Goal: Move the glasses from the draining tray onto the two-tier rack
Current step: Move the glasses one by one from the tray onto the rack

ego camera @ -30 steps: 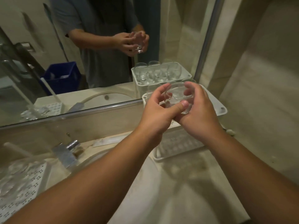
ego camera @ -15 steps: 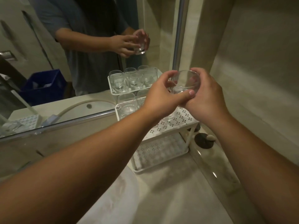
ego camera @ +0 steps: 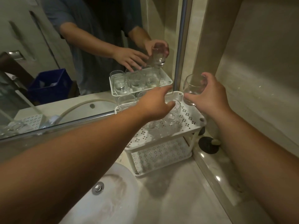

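My right hand [ego camera: 208, 96] grips a clear glass [ego camera: 193, 88], upright, just above the far right corner of the white two-tier rack [ego camera: 189, 126]. The left hand [ego camera: 155, 104] reaches over the rack's top tier with fingers stretched out, touching the glasses standing there. Several glasses [ego camera: 172, 113] stand on that tier, partly hidden by my left hand. One more glass [ego camera: 126, 102] shows at the tier's far left. The lower tier holds nothing I can see. The draining tray is out of view, apart from its reflection low left in the mirror.
A mirror [ego camera: 80, 54] runs behind the rack and repeats the scene. A white sink [ego camera: 103, 196] with a metal drain lies at the lower left. A black round plug [ego camera: 207, 145] sits right of the rack, by the tiled wall.
My left hand let go of the glass and moved down onto the glasses on the top tier. The right hand now holds the glass alone, further right.
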